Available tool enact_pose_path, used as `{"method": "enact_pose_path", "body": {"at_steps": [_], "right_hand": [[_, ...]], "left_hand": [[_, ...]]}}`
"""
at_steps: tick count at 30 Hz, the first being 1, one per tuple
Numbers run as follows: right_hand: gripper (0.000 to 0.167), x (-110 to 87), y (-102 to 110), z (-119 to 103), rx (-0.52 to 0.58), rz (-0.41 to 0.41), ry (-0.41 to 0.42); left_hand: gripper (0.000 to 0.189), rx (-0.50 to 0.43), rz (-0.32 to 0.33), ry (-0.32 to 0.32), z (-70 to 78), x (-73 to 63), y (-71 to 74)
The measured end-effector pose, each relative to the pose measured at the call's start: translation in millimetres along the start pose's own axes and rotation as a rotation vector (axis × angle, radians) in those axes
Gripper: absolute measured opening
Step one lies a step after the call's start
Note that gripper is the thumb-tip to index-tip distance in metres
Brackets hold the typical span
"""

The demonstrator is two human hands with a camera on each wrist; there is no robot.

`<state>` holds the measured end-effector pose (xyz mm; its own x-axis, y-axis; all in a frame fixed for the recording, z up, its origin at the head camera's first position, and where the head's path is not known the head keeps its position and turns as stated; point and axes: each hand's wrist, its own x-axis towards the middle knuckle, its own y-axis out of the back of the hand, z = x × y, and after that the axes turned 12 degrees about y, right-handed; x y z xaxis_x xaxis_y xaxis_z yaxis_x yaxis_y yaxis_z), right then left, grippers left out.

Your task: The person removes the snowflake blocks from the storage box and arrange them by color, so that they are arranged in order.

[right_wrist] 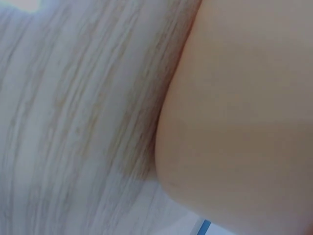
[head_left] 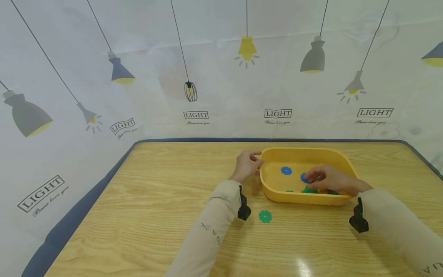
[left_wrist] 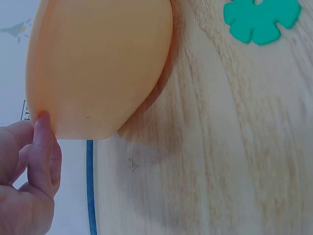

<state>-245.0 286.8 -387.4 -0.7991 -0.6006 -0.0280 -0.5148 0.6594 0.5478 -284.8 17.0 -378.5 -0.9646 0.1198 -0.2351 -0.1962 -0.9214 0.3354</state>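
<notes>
A yellow plastic basin (head_left: 308,198) stands on the table, with loose flower-shaped plastic discs inside. My left hand (head_left: 246,165) holds the basin's left rim; in the left wrist view, the left hand (left_wrist: 34,171) has its fingertips against the outer wall (left_wrist: 102,68). Reaching over the right side, my right hand (head_left: 330,179) is inside the basin, its bent fingers by a blue disc (head_left: 303,177) that they partly cover. A gap shows between thumb and fingertips. Below that hand lies a green disc (head_left: 308,189). Another blue disc (head_left: 286,170) lies flat farther left.
One green disc (head_left: 265,216) lies on the wooden table (head_left: 155,200) in front of the basin. Behind the table hangs a pale cloth (head_left: 221,77) printed with lamps. The right wrist view shows only the basin's outer wall (right_wrist: 234,117) and tabletop.
</notes>
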Motion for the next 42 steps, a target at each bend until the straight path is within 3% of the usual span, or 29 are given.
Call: {"method": "enact_pose_path", "body": {"at_steps": [15, 29, 37, 42], "right_hand": [[0.040, 1.9, -0.5, 2.8, -0.072, -0.046, 0.064], [0.036, 9.0, -6.1, 1.7, -0.152, 0.022, 0.005], [0.040, 12.5, -8.0, -2.6, -0.147, 0.015, -0.026], [0.041, 14.6, -6.6, -0.8, -0.110, -0.001, 0.017]], "left_hand": [[0.034, 0.013, 0.012, -0.019, 0.6, -3.0, -1.3], [0.034, 0.005, 0.017, -0.025, 1.0, -4.3, -1.3], [0.034, 0.010, 0.005, -0.043, 0.6, -4.8, -0.8], [0.034, 0.005, 0.001, -0.040, 0.3, -4.2, -0.6]]}}
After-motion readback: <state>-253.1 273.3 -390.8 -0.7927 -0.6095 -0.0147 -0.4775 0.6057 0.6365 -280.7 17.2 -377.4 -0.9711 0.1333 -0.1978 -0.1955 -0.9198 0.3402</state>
